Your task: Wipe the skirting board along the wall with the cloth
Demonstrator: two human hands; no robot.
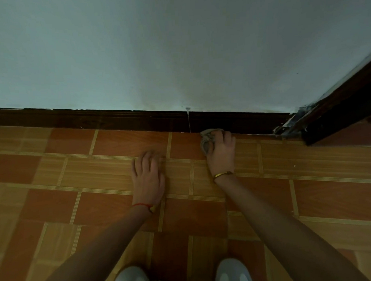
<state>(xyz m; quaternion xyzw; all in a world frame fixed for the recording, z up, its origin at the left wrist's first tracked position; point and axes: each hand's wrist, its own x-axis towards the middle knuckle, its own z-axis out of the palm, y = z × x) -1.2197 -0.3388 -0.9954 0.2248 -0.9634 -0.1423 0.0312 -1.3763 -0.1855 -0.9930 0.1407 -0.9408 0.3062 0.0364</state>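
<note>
A dark brown skirting board (116,119) runs along the foot of the pale wall, with a thin vertical joint near its middle. My right hand (221,151) grips a crumpled grey cloth (207,137) and holds it against the bottom edge of the board, just right of the joint. Only the cloth's left part shows; my fingers cover the rest. My left hand (148,177) lies flat on the floor tiles with straight fingers, a little in front of the board and left of the cloth.
The floor (55,176) is orange and tan tile. A dark door frame (337,105) stands at the right, where the skirting ends in chipped paint. My two pale shoes (130,279) are at the bottom edge.
</note>
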